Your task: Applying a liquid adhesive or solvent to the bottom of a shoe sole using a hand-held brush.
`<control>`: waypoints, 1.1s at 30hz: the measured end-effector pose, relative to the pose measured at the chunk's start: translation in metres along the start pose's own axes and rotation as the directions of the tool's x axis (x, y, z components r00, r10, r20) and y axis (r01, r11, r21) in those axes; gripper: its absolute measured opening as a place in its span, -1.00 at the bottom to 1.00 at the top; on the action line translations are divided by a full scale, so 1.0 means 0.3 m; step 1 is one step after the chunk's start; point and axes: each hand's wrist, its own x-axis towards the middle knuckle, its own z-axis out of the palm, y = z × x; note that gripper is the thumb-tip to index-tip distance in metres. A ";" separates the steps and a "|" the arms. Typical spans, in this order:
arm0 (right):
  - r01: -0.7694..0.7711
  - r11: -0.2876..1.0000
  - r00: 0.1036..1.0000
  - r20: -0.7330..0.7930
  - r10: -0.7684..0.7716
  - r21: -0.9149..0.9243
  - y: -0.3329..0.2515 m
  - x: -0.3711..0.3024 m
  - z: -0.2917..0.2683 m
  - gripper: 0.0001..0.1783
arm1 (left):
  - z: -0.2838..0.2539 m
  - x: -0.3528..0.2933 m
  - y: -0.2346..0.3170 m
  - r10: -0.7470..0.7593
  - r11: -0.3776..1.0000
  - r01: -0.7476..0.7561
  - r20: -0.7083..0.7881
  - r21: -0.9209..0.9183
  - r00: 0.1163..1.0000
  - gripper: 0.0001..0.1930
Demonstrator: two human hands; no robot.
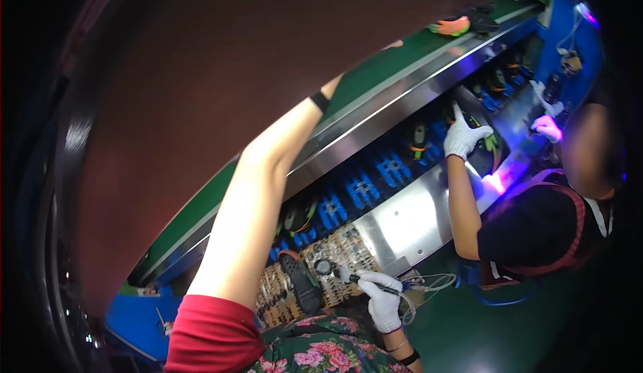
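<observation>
Head view shows your gloved right hand [383, 304] closed around a corded, round-headed tool [345, 274], its head just beside the dark shoe [303, 287] on the patterned worktop [347, 244]. Room to move opens rightward over the steel plate [405, 222], up to a co-worker's arm [463, 212]. A metal rail [402, 95] edges the green belt [375, 75]. The brown surface [201, 71] hides most of your left hand [333, 86]; its grip you cannot tell.

A black-sleeved co-worker [536, 229] is at right, beyond green floor [469, 333].
</observation>
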 end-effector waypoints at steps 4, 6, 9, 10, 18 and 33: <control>0.019 1.000 1.000 -0.021 -0.019 -0.020 -0.003 -0.013 0.022 -0.79 | -0.035 -0.303 -0.240 -0.282 0.922 0.296 -0.093 0.249 0.955 -0.11; 0.020 1.000 0.999 -0.044 -0.021 -0.018 0.008 -0.023 0.010 -0.78 | 0.030 -0.445 -0.304 -0.203 0.968 0.227 -0.196 0.107 0.959 -0.15; -0.055 0.997 0.969 0.237 0.068 -0.059 0.068 -0.062 0.098 -0.79 | -0.175 -1.085 -0.784 -0.463 0.777 0.587 -0.426 0.227 0.777 -0.23; -0.051 0.996 0.982 0.175 0.064 -0.075 0.088 -0.048 0.078 -0.79 | -0.025 -1.031 -0.699 -0.465 0.852 0.517 -0.340 0.080 0.818 -0.29; -0.056 0.989 0.979 0.185 0.081 -0.138 0.173 -0.130 0.109 -0.79 | -0.065 -1.240 -0.112 -0.424 0.899 0.408 -0.078 -0.159 0.902 -0.50; -0.028 0.983 0.988 0.146 0.055 -0.183 0.260 -0.210 0.148 -0.78 | -0.041 -1.727 -0.051 -0.506 0.839 0.532 -0.197 0.115 0.840 -0.21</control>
